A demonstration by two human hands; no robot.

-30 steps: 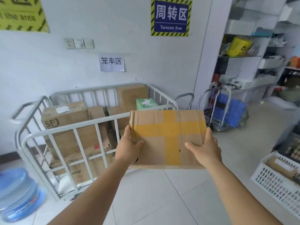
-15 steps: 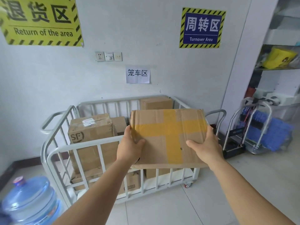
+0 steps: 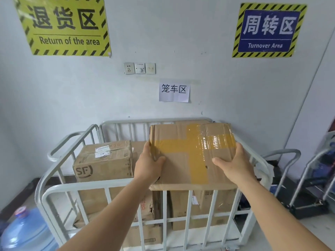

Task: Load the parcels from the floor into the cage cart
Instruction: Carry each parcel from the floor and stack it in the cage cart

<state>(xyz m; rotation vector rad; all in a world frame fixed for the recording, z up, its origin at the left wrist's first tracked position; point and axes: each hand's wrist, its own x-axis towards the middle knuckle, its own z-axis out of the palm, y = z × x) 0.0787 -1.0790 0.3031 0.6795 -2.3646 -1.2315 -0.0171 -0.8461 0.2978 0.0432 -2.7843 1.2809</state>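
Observation:
I hold a flat cardboard parcel (image 3: pixel 183 167) crossed with yellow tape, level, above the right half of the white metal cage cart (image 3: pixel 59 188). My left hand (image 3: pixel 147 164) grips its left edge and my right hand (image 3: pixel 235 164) grips its right edge, thumbs on top. Inside the cart sit several brown cartons, among them an SF-marked box (image 3: pixel 103 162) on the left stack. The parcel hides the cartons right under it.
A blue water jug (image 3: pixel 27 230) stands on the floor at the cart's lower left. A folded hand trolley (image 3: pixel 308 192) leans at the right. The wall behind carries a yellow sign (image 3: pixel 63 24), a blue sign (image 3: pixel 268 29) and a paper label (image 3: pixel 174 92).
The cart has come closer and more central in view. The parcel, held the same way in both hands, has gone from in front of the cart's rail to over it.

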